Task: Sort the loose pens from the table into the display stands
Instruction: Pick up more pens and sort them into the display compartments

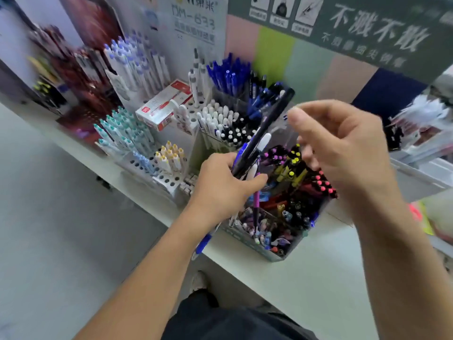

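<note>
My left hand [224,185] grips a bundle of pens [259,141]: black, blue, white and a purple one, their tips fanning up to the right and down below my wrist. My right hand [343,146] hovers just right of the bundle with thumb and fingers loosely curled and nothing visible between them. Under both hands stands a clear display stand [277,251] crammed with pens of mixed colours, yellow, pink and black caps showing.
More stands fill the white shelf [306,278]: blue pens [228,74], white and black capped pens [225,123], teal pens [122,131], yellow-capped pens [170,155]. A red and white pen box [161,104] lies among them. Posters back the shelf. Grey floor lies at left.
</note>
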Available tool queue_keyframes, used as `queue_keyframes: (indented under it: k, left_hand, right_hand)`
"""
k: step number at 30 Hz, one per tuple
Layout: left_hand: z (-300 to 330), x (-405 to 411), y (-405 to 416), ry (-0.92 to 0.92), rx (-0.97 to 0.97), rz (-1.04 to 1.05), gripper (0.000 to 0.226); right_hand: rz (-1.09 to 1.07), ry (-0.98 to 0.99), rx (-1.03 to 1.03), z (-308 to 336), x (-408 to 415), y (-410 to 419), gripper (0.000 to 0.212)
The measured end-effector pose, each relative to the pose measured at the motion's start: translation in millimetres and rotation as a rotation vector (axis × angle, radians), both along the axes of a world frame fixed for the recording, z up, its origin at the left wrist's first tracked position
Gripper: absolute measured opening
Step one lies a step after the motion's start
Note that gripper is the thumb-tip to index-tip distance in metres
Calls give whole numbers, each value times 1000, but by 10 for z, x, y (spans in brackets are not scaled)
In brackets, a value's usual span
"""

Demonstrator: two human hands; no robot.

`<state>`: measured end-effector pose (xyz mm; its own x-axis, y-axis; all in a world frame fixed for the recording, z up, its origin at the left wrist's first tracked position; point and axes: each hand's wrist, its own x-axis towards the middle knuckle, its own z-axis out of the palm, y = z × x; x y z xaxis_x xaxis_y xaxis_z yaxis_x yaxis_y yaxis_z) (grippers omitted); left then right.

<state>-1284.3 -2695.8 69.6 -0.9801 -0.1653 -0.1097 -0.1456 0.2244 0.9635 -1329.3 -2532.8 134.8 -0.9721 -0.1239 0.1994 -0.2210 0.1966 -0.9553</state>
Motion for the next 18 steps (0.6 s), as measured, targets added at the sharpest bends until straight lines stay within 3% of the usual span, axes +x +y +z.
queue_keyframes:
  k: [3, 6, 9, 12, 13, 15, 18]
  left_hand:
    - [11, 21, 3, 8, -74, -32, 35]
    - [14, 16, 5, 7, -38, -65, 29]
    - [-24, -15, -3, -25, 22, -59, 28]
    - [-14, -58, 52, -73, 145, -61, 33]
    - [4, -77, 91, -93, 189, -74, 31]
    - [36, -123, 195, -103, 242, -106, 30]
    - [46, -183, 348, -93, 290, -130, 38]
  right_hand:
    - [50, 73, 158, 92, -170, -250, 19]
    - [22, 93, 57, 208, -225, -225, 18]
    - [-155, 294, 2, 393, -230, 167, 15]
    - [-335, 320, 152, 458, -284, 691, 41]
    - [-354, 308, 230, 427, -313, 823, 40]
    - [-350, 330, 388, 319, -356, 929, 20]
    - [-292, 315, 532, 100, -393, 897, 12]
